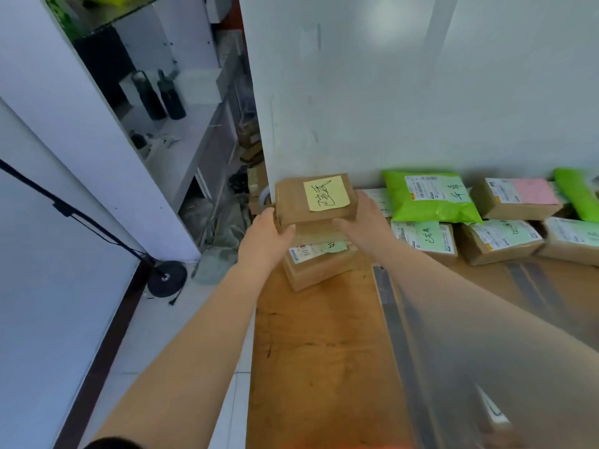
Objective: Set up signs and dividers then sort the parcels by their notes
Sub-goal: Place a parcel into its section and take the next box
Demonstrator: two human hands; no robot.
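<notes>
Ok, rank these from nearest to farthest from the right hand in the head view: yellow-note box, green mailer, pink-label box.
1. yellow-note box: held, left of the right hand.
2. green mailer: just right of it.
3. pink-label box: farther right, by the wall.

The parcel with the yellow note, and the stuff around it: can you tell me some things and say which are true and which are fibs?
1. Both hands hold the brown parcel with the yellow note. True: the left hand and right hand grip its two sides.
2. The yellow note is blank. False: it has black handwriting.
3. That parcel is above a stack of other parcels. True.
4. The green bag lies on the floor. False: it lies on the wooden table by the wall.
5. One parcel carries a pink note. True.
</notes>
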